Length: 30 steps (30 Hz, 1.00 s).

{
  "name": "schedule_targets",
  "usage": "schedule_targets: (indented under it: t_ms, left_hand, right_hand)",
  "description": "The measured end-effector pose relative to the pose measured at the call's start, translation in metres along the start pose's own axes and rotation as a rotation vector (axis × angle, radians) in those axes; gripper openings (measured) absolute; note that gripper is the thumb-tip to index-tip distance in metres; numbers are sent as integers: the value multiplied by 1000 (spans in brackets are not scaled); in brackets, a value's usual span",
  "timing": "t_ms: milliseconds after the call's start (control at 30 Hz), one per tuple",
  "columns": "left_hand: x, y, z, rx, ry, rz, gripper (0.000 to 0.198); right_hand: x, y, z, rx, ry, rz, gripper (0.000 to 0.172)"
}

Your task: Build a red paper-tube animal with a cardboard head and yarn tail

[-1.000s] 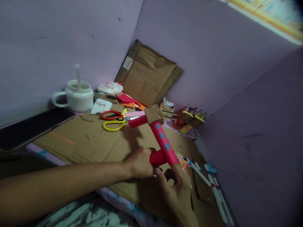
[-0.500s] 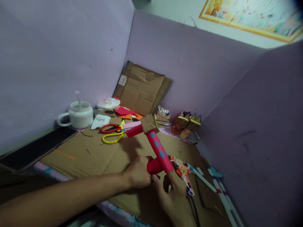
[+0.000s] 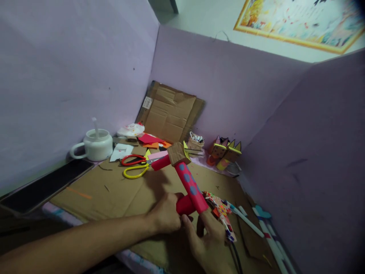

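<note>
Above the cardboard mat, a paper craft of red tubes (image 3: 191, 186) is held up by both hands. One tube carries blue-grey spots, and a square brown cardboard piece (image 3: 178, 154) sits at its top end. My left hand (image 3: 168, 213) is closed at the outer end of the lower red tube; its fingertips are partly hidden. My right hand (image 3: 209, 236) grips the bottom end of the spotted tube, its thumb close to my left fingers. Just beyond the right hand lies a colourfully patterned glue gun (image 3: 221, 211) with a black cord.
Red-and-yellow-handled scissors (image 3: 137, 165) lie behind the craft, by paper scraps (image 3: 151, 140). A white mug (image 3: 98, 145) and a dark flat panel (image 3: 48, 184) are at left. Small cardboard figures (image 3: 226, 150) stand at back right; white sticks (image 3: 270, 243) lie along the right wall.
The whole view has shifted slightly, so the scene sits a little lower. Both hands keep the same hold on the red tube craft.
</note>
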State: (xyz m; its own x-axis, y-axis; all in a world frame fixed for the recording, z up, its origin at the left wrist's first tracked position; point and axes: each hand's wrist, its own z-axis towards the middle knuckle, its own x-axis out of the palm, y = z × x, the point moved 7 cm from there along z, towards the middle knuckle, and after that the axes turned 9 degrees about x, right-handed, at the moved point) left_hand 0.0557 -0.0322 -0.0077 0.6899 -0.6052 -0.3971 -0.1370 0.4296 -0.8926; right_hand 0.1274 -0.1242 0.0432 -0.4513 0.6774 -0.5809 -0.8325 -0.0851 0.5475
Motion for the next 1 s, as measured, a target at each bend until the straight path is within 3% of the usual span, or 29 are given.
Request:
schedule_targets:
  t_ms: [400,1000]
  left_hand:
    - [0,0,1,38,-17,-20,20]
    - [-2,-6,0,30,-13,-29,17]
  right_hand:
    - [-2,3,-1,-122,-34,-13,16]
    - [-2,3,-1,-131,-41,-10,16]
